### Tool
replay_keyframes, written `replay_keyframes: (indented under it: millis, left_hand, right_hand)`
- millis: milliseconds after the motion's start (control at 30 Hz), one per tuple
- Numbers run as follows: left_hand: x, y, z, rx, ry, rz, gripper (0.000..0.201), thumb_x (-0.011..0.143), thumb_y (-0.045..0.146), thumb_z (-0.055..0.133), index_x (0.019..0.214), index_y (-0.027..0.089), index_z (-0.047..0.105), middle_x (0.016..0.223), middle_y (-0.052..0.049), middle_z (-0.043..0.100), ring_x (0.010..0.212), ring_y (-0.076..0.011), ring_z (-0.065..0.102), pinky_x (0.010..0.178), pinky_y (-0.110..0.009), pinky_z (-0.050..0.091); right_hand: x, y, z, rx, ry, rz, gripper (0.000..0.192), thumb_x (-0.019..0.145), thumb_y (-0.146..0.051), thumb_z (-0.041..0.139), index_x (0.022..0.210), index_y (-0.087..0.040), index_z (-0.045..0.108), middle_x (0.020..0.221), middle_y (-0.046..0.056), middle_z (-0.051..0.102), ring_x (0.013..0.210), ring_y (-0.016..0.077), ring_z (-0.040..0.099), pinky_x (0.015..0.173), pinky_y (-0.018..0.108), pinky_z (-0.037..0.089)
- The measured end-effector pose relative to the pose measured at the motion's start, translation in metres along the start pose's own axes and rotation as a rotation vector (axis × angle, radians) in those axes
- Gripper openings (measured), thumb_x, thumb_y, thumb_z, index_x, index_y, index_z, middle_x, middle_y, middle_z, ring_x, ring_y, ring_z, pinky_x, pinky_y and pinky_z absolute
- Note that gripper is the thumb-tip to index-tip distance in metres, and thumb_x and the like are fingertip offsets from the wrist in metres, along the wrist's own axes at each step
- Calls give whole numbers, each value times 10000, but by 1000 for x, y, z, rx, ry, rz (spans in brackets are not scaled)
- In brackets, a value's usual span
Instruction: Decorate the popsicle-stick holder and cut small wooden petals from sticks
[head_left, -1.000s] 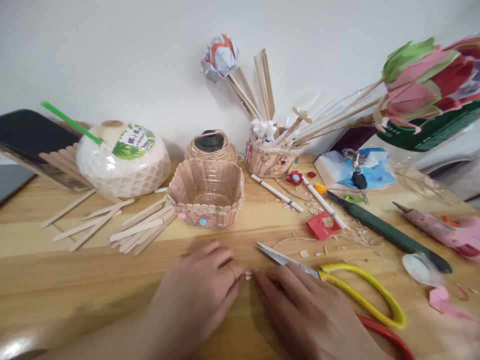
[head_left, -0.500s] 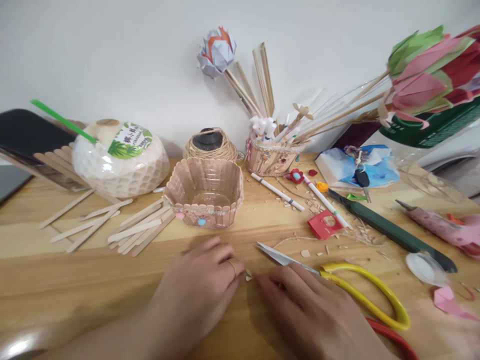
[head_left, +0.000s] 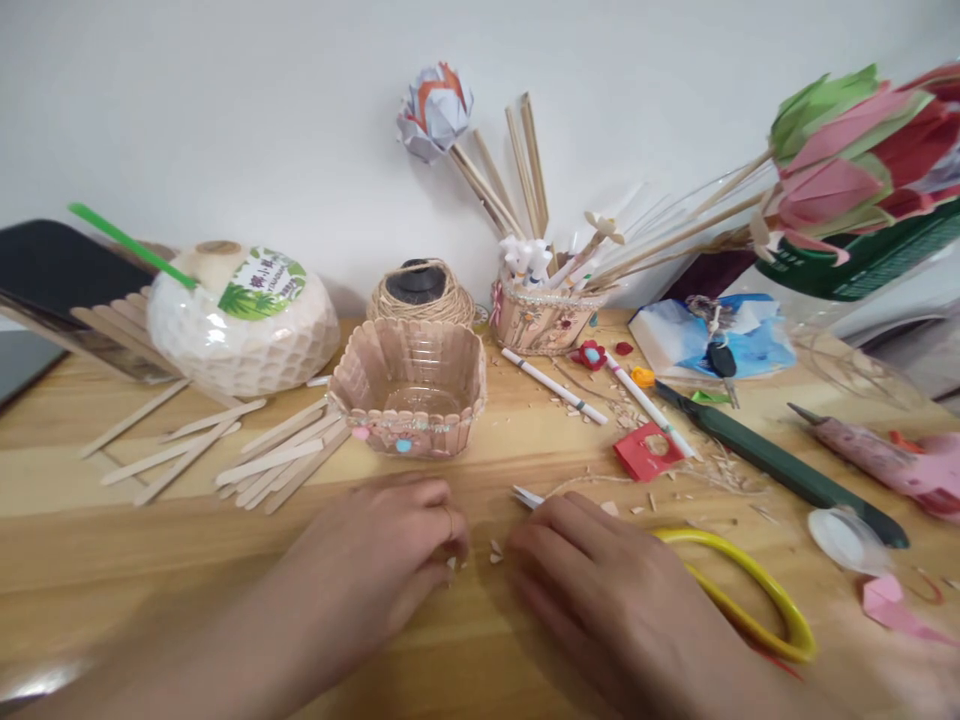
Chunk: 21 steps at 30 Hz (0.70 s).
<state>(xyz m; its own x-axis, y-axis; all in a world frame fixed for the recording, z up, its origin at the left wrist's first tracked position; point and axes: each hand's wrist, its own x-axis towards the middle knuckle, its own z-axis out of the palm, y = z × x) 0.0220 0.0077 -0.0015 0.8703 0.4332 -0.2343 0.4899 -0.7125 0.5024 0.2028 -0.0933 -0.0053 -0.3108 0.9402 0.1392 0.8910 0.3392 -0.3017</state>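
Observation:
My left hand (head_left: 394,560) rests low over the table, fingers bent, with thumb and index finger closing on a small wood chip (head_left: 451,566). A few more pale chips (head_left: 496,551) lie between my two hands. My right hand (head_left: 600,580) is curled on the tabletop, its fingertips turned down and hidden. Underneath it lies a pair of scissors (head_left: 780,610) with a yellow handle; the blade tip pokes out past the knuckles. Just beyond my left hand stands a basket of craft sticks (head_left: 409,437), edged with beads.
Loose craft sticks (head_left: 277,460) lie at left before a white coconut (head_left: 244,340). Behind are a twine roll (head_left: 424,285) and a decorated holder (head_left: 544,320). To the right are a red paper piece (head_left: 649,452), a green-handled tool (head_left: 787,460) and a pink glue gun (head_left: 877,450).
My left hand has drawn back to the left, away from the chips in the middle. My right hand has shifted slightly up and left, covering more of the scissors.

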Motion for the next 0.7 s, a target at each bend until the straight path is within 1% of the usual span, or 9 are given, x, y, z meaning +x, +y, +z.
replay_keyframes:
  millis: [133, 367, 533, 700]
  left_hand:
    - [3, 0, -3, -11, -54, -63, 181, 813, 114, 486, 792, 208, 639, 864, -2, 620, 839, -185, 584, 754, -316, 420]
    - [3, 1, -12, 59, -119, -108, 175, 801, 120, 482, 768, 190, 640, 866, -23, 639, 840, -195, 588, 733, -312, 441]
    - [2, 3, -17, 162, -90, -130, 173, 777, 95, 487, 746, 181, 634, 858, -44, 671, 818, -220, 616, 709, -336, 456]
    - [0, 0, -25, 348, -69, -165, 211, 788, 68, 459, 763, 171, 642, 847, -72, 704, 790, -246, 643, 636, -326, 455]
  right_hand:
    - [6, -1, 10, -37, 29, 2, 133, 791, -71, 560, 713, -169, 606, 703, 39, 599, 581, 163, 542, 487, 260, 455]
    - [9, -2, 13, -80, 58, -41, 168, 829, -89, 537, 704, -168, 617, 684, 36, 600, 596, 174, 544, 492, 271, 446]
    - [6, -2, 15, -95, 105, -54, 269, 900, -113, 440, 716, -161, 629, 669, 42, 596, 586, 176, 544, 493, 281, 431]
    - [9, -4, 15, -75, 103, -41, 305, 911, -100, 396, 725, -155, 632, 679, 52, 607, 596, 178, 557, 518, 281, 450]
